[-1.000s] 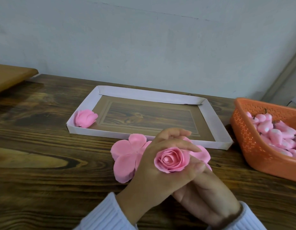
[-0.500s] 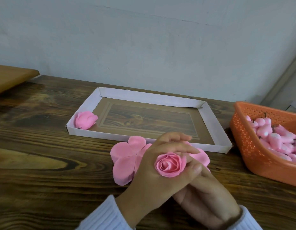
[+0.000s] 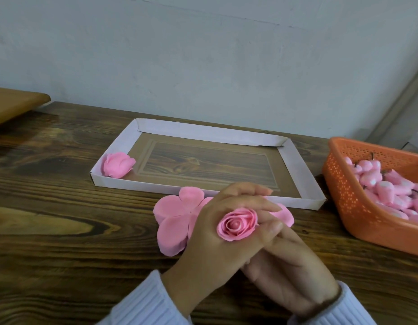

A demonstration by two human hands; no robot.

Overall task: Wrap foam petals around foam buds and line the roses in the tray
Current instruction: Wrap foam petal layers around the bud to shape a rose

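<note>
A pink foam rose (image 3: 237, 223) with its petals wrapped round the bud sits in my left hand (image 3: 215, 240), whose fingers and thumb curl round it. My right hand (image 3: 285, 268) lies under and beside the left, its fingers tucked beneath the rose; how they grip is hidden. A flat pink petal piece (image 3: 172, 219) lies on the table just left of my hands, and another petal edge (image 3: 284, 213) shows behind my fingers. The white cardboard tray (image 3: 297, 170) stands behind, with one finished rose (image 3: 117, 165) in its near left corner.
An orange plastic basket (image 3: 344, 195) of several pink foam buds stands at the right edge of the dark wooden table (image 3: 62, 231). A lighter wooden surface (image 3: 13, 104) juts in at the far left. A pale wall runs behind the tray.
My hands stay in the same place with the rose; my left thumb has shifted slightly along its side. Petal pieces and tray are unmoved.
</note>
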